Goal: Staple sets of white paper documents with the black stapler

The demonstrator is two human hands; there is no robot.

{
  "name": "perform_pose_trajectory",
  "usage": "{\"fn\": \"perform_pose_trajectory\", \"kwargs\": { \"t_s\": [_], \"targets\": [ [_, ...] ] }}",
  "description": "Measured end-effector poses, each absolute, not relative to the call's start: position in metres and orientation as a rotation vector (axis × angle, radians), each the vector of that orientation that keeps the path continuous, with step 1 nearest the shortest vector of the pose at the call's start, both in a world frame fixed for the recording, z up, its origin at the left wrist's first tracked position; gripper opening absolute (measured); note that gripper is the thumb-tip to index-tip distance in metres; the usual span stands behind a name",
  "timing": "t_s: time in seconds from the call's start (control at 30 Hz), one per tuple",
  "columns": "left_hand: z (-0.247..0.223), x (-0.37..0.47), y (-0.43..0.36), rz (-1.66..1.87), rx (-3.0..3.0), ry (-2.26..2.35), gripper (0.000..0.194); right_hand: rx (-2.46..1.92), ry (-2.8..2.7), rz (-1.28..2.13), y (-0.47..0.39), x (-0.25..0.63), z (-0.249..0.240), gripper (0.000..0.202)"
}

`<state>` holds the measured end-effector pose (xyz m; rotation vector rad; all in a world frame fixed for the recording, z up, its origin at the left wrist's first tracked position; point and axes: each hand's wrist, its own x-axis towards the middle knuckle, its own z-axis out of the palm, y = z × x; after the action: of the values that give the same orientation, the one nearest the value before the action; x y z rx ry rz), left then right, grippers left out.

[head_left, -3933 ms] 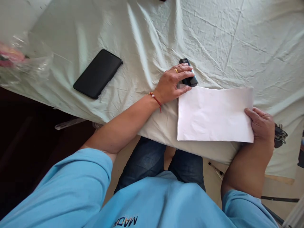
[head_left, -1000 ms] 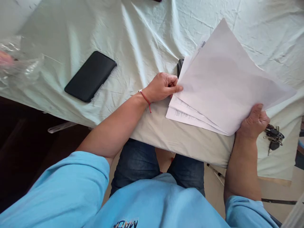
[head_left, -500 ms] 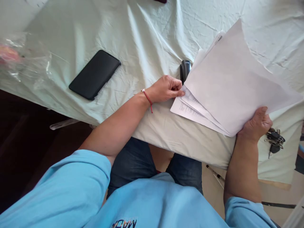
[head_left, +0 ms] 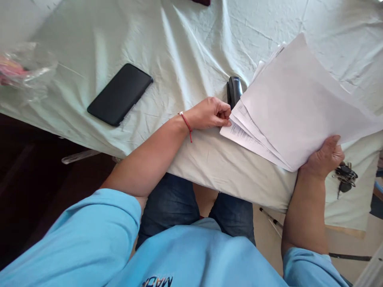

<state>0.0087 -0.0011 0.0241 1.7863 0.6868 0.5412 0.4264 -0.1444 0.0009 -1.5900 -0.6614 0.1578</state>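
Note:
A fanned stack of paper sheets (head_left: 293, 99) lies slanted over the right side of the table, its top sheet blank white. My right hand (head_left: 324, 155) grips the stack by its lower right edge, thumb on top. At the left corner, my left hand (head_left: 217, 113) has thumb and fingers pinched at the edge of a lower printed sheet (head_left: 239, 135). Small printed text shows on the lower sheets, too fine to read. Just beyond my left fingertips lies a black stapler (head_left: 235, 91), partly covered by the papers.
A black phone or tablet (head_left: 120, 94) lies on the pale tablecloth (head_left: 182, 52) left of my hands. A clear plastic bag (head_left: 32, 75) with something pink sits at the far left. A bunch of keys (head_left: 345, 175) rests right of my right hand, near the table's edge.
The upper sheets' left corners have shifted right, away from my left fingers, uncovering more of the stapler and the bottom printed sheet. Both hands stay nearly in place.

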Motion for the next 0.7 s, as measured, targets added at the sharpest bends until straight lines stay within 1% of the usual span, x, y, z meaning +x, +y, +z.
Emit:
{"fn": "perform_pose_trajectory", "kwargs": {
  "t_s": [0.1, 0.27, 0.4, 0.53, 0.57, 0.7],
  "targets": [
    [0.0234, 0.0109, -0.0025, 0.573, 1.810, 0.731, 0.029, -1.526, -0.787, 0.041, -0.1449, 0.4301, -0.0034, 0.071],
    [0.0245, 0.0102, -0.0036, 0.578, 1.861, 0.792, 0.028, -1.509, -0.774, 0.023, -0.1433, 0.4305, -0.0049, 0.071],
    [0.0233, 0.0087, -0.0026, 0.571, 1.873, 0.785, 0.032, -1.529, -0.726, 0.021, -0.1425, 0.4303, -0.0049, 0.073],
    [0.0200, 0.0092, -0.0014, 0.588, 1.865, 0.792, 0.037, -1.466, -0.674, 0.072, -0.1417, 0.4332, -0.0075, 0.072],
    [0.0194, 0.0095, -0.0013, 0.593, 1.859, 0.798, 0.037, -1.438, -0.657, 0.099, -0.1413, 0.4336, -0.0078, 0.069],
    [0.0182, 0.0112, -0.0016, 0.628, 1.832, 0.809, 0.032, -1.322, -0.645, 0.261, -0.1410, 0.4301, -0.0052, 0.048]
  ]
}}
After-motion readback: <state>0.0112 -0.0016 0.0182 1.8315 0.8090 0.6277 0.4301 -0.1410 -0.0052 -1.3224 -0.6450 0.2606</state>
